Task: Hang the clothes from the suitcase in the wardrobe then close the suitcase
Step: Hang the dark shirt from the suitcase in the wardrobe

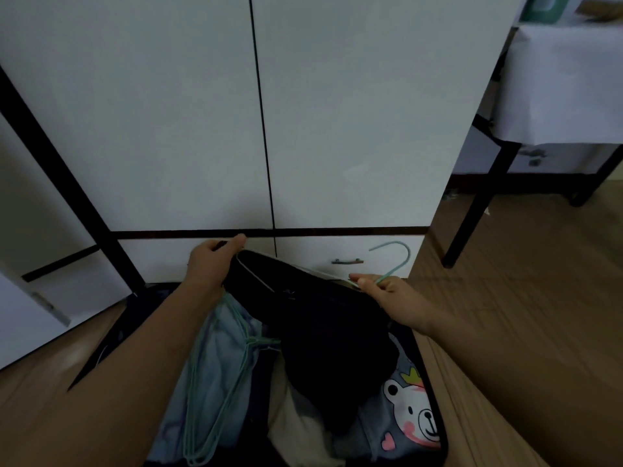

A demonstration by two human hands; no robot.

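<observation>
While both hands hold it, the black garment hangs limp.

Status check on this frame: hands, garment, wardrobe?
Left hand grips black garment. Right hand pinches green hanger. Wardrobe doors shut, blocking hanging.

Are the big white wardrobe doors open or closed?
Closed. Both wardrobe doors sit flat and level, with only a thin dark line between them, and nothing inside shows.
</observation>
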